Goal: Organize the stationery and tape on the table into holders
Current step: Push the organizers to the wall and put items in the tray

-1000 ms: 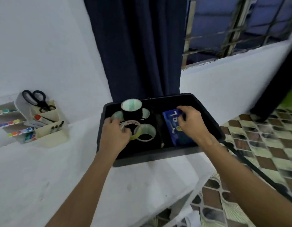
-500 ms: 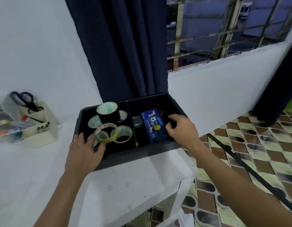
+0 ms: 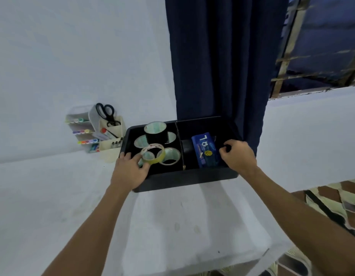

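Observation:
A black two-compartment tray (image 3: 184, 179) sits on the white table. Its left half holds several tape rolls: a black roll (image 3: 155, 133) stands at the back, and a yellowish roll (image 3: 153, 155) lies tilted on top of clear ones. A blue pencil case (image 3: 205, 151) lies in the right half. My left hand (image 3: 128, 172) grips the tray's front left corner, fingers over the left rim and thumb inside against the yellowish roll. My right hand (image 3: 239, 157) curls over the tray's right rim, beside the pencil case.
A cream desk organiser (image 3: 111, 142) with black scissors (image 3: 107, 114), pens and coloured markers stands against the wall, touching the tray's left side. A dark blue curtain (image 3: 216, 62) hangs behind the tray. The table's right edge drops to a tiled floor (image 3: 332, 198).
The tray has slid left until it meets the organiser. My left hand went from the yellowish roll to the tray's corner; my right hand left the pencil case for the right rim.

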